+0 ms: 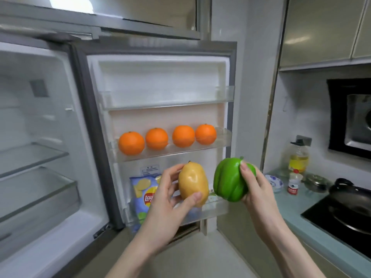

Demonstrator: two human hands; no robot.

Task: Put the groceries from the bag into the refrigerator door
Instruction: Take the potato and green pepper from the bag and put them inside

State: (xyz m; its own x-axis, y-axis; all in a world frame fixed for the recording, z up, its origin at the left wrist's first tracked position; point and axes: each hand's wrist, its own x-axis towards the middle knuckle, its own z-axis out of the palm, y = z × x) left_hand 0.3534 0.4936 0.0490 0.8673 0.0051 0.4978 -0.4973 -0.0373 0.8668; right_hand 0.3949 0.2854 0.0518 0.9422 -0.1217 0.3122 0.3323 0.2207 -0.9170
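The refrigerator door (160, 77) stands open in front of me with three clear shelves. My left hand (166, 199) grips a yellow pear (191, 181) in front of the bottom shelf (212, 209). My right hand (255, 187) holds a green bell pepper (226, 181) just right of the pear. Several oranges (131, 143) sit in a row on the middle shelf (222, 145). A blue bag of chips (143, 191) stands at the left of the bottom shelf. The top shelf (166, 101) holds nothing. No grocery bag is in view.
The fridge interior (36, 137) with glass shelves is open at left. At right, a counter (297, 205) carries an oil bottle (298, 157), a small white bottle (294, 183), a patterned bowl (275, 182), a pot lid (317, 181) and a black wok (353, 201) on a cooktop.
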